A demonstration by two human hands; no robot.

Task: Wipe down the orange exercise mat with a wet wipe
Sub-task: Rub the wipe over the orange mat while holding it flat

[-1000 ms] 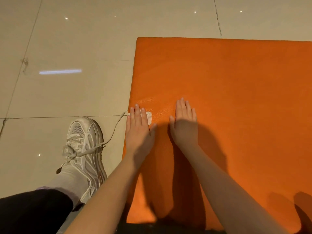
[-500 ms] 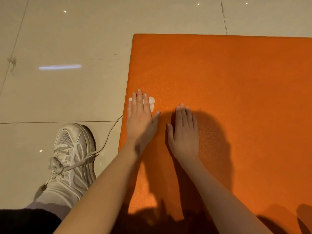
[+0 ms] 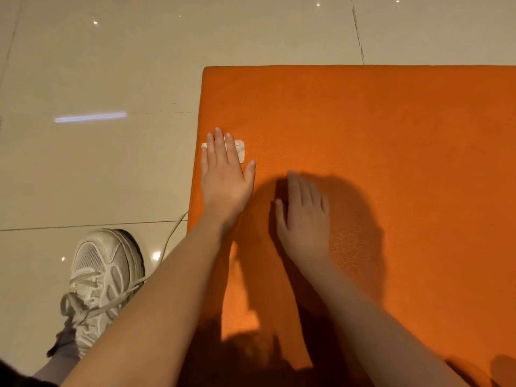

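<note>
1. The left hand (image 3: pixel 223 180) is pressing the white wipe (image 3: pixel 240 151) under its straight fingers (image 3: pixel 219 141).
2. The wipe is lying by the orange mat's (image 3: pixel 377 129) left edge.
3. The right hand (image 3: pixel 304 216) is lying flat beside it, fingers straight, holding nothing.

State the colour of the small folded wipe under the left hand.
White; the small folded wet wipe shows best in the head view, on the orange exercise mat.

Bare left hand (image 3: pixel 223 180) and right hand (image 3: pixel 304 216) on bare forearms (image 3: pixel 167 297), chunky off-white mesh sneaker (image 3: pixel 103 263) with white laces (image 3: pixel 83 300), one end trailing loose, pale grey sock (image 3: pixel 65 349), dark trouser leg (image 3: pixel 8 379) at the corner.
</note>
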